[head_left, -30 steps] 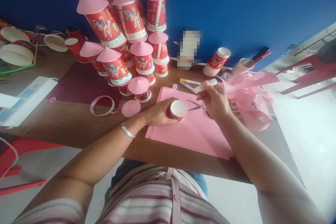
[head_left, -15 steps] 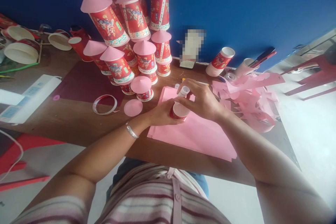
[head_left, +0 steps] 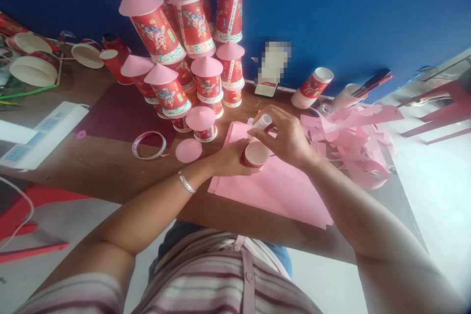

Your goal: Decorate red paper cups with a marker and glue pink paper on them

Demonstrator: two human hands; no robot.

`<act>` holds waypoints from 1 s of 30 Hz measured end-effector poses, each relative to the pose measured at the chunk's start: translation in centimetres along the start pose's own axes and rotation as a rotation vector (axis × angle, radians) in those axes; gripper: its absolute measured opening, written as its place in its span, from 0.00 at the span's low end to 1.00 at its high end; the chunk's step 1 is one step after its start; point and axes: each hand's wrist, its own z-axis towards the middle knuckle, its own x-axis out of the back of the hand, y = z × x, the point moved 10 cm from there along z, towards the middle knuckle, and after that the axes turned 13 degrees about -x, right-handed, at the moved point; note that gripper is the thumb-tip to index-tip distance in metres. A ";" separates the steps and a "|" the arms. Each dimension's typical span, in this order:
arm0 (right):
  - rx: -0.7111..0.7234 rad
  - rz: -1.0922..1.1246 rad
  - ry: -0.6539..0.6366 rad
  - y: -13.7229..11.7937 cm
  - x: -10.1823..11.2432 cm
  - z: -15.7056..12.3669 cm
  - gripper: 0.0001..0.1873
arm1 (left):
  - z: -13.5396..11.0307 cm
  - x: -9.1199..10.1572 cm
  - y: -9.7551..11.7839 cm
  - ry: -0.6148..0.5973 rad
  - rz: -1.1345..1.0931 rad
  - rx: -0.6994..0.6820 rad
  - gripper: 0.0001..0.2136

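My left hand [head_left: 232, 159] is wrapped round a red paper cup [head_left: 256, 153], its pale round face turned up toward me. Just beyond the cup, my right hand [head_left: 289, 135] grips a white glue stick [head_left: 265, 120] between thumb and fingers. The stick is tilted beside the cup's far rim; whether its lower end touches the cup is hidden by the fingers. A small white cap [head_left: 250, 121] lies just left of the stick. Under both hands is a stack of pink paper sheets [head_left: 290, 196]. A pink paper disc [head_left: 189, 150] lies left of my left hand.
Red cup towers with pink cone tops [head_left: 169, 88] crowd the back left. A cardboard ring [head_left: 148, 145] and a power strip [head_left: 47, 132] lie left. Pink paper scraps [head_left: 353, 142], a pen cup [head_left: 348, 97] and a red cup [head_left: 312, 88] occupy the right.
My right hand has drawn the glue stick slightly up and away from the cup, so more of the cup's round face shows. My left hand still holds the cup. The view has shifted slightly.
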 end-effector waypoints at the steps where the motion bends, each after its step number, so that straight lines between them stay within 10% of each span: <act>1: -0.008 0.004 -0.003 0.1 0.2 -0.1 0.11 | 0.0 0.1 0.2 0.009 -0.002 -0.004 0.16; 17: -0.049 -0.033 0.015 0.3 0.6 -0.1 0.14 | -0.1 0.3 0.1 0.022 0.013 0.010 0.18; 30: 0.119 -0.069 -0.239 -2.8 -1.6 -1.9 0.11 | 0.4 -0.1 1.3 -0.046 -0.023 -0.103 0.09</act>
